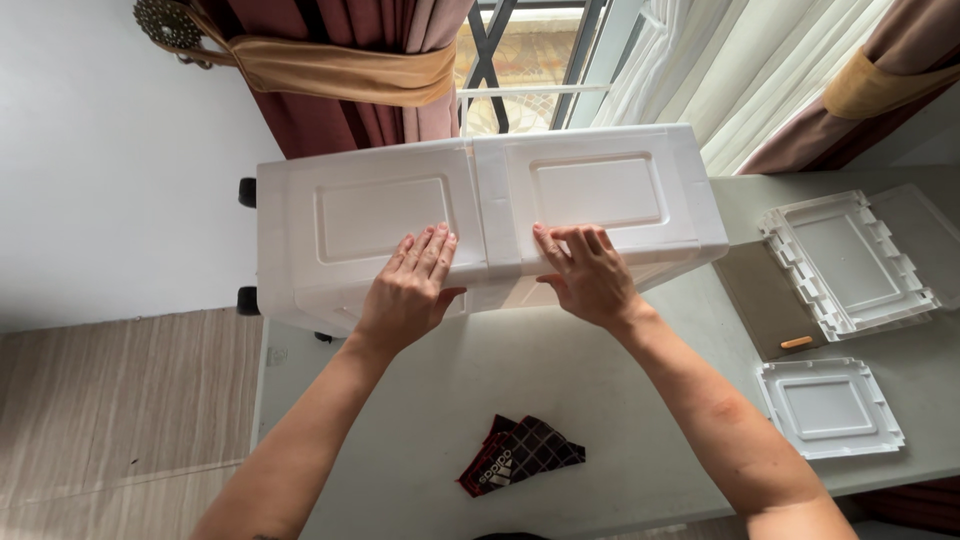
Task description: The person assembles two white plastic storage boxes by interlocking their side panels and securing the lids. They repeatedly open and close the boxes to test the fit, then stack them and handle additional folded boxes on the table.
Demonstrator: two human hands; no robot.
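Note:
A large white plastic cabinet unit lies on its side on the grey table, with two recessed panels facing up. My left hand rests flat on the near edge of the left panel, fingers together. On the near edge of the right panel lies my right hand, palm down, fingers spread slightly. Both hands press on the unit beside the raised middle strip. Neither hand holds a loose object.
Two white plastic panels, a large panel and a smaller panel, lie at the table's right. A dark red checked cloth sits near me. A brown mat with an orange-handled tool lies between. Curtains and a window stand behind.

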